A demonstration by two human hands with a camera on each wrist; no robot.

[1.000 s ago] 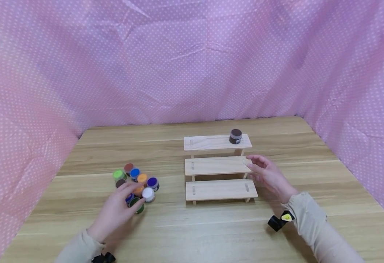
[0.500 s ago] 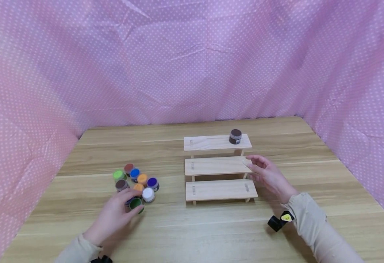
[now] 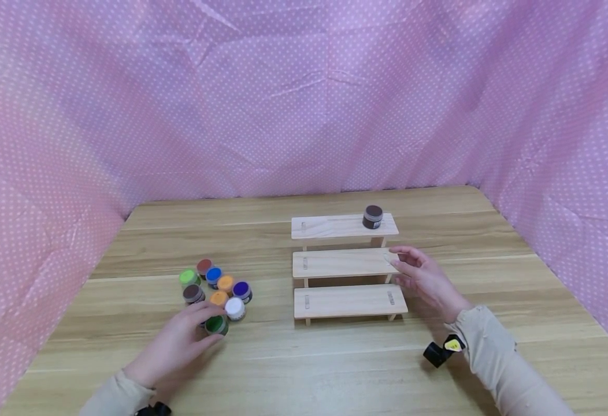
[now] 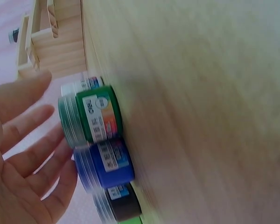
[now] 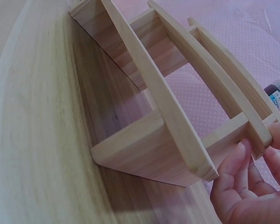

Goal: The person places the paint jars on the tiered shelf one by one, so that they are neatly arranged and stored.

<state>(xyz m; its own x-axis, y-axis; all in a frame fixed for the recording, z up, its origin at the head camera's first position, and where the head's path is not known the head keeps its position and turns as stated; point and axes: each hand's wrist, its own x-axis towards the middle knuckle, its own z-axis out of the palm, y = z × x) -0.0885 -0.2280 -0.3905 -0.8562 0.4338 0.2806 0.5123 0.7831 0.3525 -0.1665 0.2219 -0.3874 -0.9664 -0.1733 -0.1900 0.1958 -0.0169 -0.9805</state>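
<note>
Tabletop (image 3: 335, 370) bears ten jars (image 3: 219, 297) — left grip (image 3: 174, 344) loose, right grip (image 3: 427, 283) pinching one three-tier stand (image 3: 343, 263)

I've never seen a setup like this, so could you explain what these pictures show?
There's no machine here, only bare-handed work. The wide picture is taken from the worker's head, the close ones from the left and right wrists. On the wood-grain table stand a pale wooden three-step rack and, to its left, a cluster of small, round, multicoloured jars. A dark brown round jar sits on the top step. The right hand grips the right end of the middle step. The left hand curves around a dark green round jar with a clear lid, without seeming to grip it.
</note>
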